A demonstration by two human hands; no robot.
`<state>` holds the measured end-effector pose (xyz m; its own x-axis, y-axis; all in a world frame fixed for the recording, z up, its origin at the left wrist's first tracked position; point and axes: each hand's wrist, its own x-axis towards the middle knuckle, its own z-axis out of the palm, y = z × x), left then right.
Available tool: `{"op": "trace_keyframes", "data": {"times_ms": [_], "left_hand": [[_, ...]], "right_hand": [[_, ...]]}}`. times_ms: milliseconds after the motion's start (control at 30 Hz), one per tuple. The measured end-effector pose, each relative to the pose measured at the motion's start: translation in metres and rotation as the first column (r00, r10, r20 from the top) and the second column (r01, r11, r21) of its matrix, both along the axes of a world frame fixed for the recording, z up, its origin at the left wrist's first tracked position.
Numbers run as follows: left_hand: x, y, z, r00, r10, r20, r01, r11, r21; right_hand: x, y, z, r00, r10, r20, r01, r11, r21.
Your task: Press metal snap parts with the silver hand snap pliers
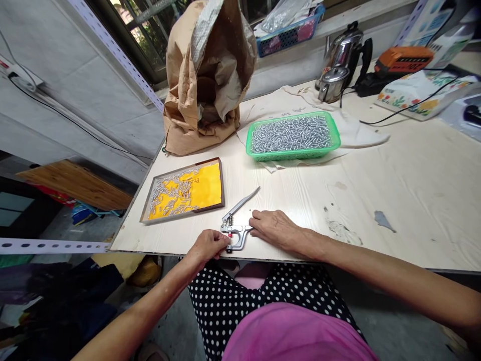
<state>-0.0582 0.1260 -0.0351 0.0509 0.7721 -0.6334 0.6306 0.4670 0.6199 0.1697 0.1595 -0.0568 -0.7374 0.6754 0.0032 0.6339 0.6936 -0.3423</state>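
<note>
Head view: hand pliers (242, 239) lie flat on the tabletop (300, 200) near its front edge, lever (243, 203) swung up, jaws apart. Left hand (208, 245) is at the pliers' left side, fingers pinched narrow at the red tip (230, 234); can't tell if a part sits between them. Right hand (276, 228) is curled over the handle end on the pliers' right, holding it. Tray (222, 183) with loose pins (180, 190) is beyond the pliers, to the left; full green basket (293, 155) farther beyond, to the right. Step in hand reads as placing or adjusting something small at the jaws, right hand steadying. Next move, my call: get it seated square, left fingertips clear of the jaws, then right hand onto the lever.
</note>
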Motion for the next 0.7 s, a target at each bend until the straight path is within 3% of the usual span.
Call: {"op": "trace_keyframes", "data": {"times_ms": [133, 233, 433, 700], "left_hand": [[-0.002, -0.001, -0.001, 1.0, 0.025, -0.001, -0.025, 0.999, -0.029], [-0.003, -0.002, -0.003, 0.999, 0.041, -0.017, -0.042, 0.998, -0.044], [-0.003, -0.002, -0.004, 0.998, 0.054, -0.029, -0.055, 0.998, -0.036], [-0.003, -0.004, -0.005, 0.998, 0.04, -0.054, -0.041, 0.999, -0.016]], "right_hand": [[0.009, 0.007, 0.001, 0.998, -0.005, -0.061, 0.008, 0.999, 0.045], [0.014, 0.022, -0.002, 1.0, 0.009, -0.002, -0.008, 0.995, 0.101], [0.013, 0.046, -0.002, 0.989, 0.119, 0.092, -0.126, 0.989, 0.073], [0.006, 0.046, 0.008, 0.995, 0.053, 0.086, -0.057, 0.998, 0.038]]}}
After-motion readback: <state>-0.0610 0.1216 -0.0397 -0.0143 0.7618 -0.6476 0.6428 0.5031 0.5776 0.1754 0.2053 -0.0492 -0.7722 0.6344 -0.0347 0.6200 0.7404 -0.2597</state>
